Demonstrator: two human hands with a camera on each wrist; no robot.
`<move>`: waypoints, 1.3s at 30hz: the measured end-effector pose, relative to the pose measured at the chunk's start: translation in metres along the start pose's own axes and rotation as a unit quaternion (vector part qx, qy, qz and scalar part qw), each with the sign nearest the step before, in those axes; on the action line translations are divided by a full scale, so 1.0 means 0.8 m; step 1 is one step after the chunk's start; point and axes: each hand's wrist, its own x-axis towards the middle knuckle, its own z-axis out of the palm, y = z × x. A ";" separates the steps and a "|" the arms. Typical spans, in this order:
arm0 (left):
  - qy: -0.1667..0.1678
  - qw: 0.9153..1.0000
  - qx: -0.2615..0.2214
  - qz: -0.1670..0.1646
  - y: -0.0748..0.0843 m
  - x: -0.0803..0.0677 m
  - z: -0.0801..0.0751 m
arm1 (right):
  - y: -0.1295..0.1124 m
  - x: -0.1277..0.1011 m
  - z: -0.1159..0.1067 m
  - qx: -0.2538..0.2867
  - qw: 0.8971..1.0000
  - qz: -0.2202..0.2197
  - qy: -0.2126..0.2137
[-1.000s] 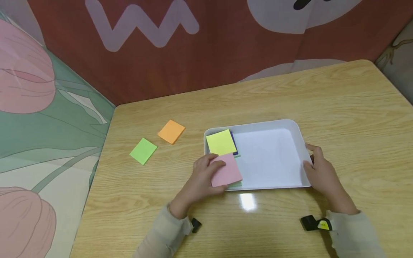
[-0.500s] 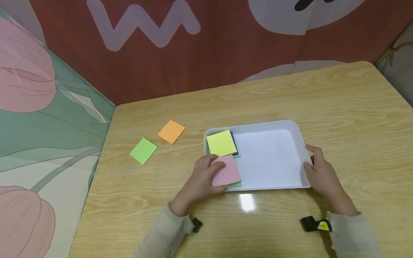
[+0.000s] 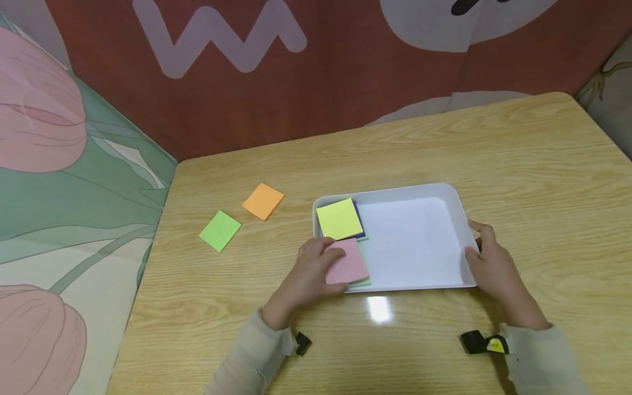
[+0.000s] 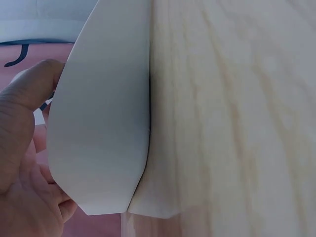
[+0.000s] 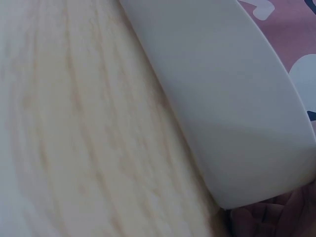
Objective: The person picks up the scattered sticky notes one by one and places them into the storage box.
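In the head view, my left hand holds a pink sticky note pad by its edges in the near left corner of a white tray. Under the pink pad shows a strip of a pale green pad. Behind it, a yellow sticky note pad lies on a dark purple pad in the far left corner. My right hand grips the tray's right rim, thumb over the edge. Both wrist views mostly show the tray's outer wall, with the pads hidden behind it.
Left of the tray, an orange sticky note pad and a bright green sticky note pad lie on the wooden table. A red patterned wall covering rises along the table's far edge.
The pink pad has shifted very slightly down and left against the pale green one, a little farther from the yellow pad's near edge. My right hand keeps its grip on the tray.
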 end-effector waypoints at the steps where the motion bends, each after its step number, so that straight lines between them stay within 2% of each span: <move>1: -0.002 1.000 0.002 0.004 0.000 0.000 0.000 | 0.000 0.000 0.000 0.000 1.000 0.000 0.000; 8: -0.016 1.000 0.007 0.017 -0.002 0.002 -0.001 | 0.000 0.000 0.000 0.000 1.000 -0.006 0.004; 17: -0.018 0.999 0.013 0.029 -0.004 0.002 0.000 | 0.000 -0.001 0.001 -0.002 1.000 -0.006 0.005; 29: -0.050 0.998 0.040 0.018 -0.003 0.002 0.000 | 0.001 0.000 0.001 0.000 1.000 0.001 -0.006; 33: -0.060 0.998 0.032 0.010 -0.004 0.002 -0.001 | 0.000 -0.001 0.001 0.000 1.000 0.002 -0.008; 36: -0.053 0.998 0.015 0.012 -0.006 0.002 -0.003 | 0.000 -0.001 0.000 0.000 1.000 0.003 -0.008; 39: -0.025 1.000 -0.007 0.006 -0.010 0.001 -0.007 | -0.001 0.000 0.000 -0.002 1.000 0.004 -0.006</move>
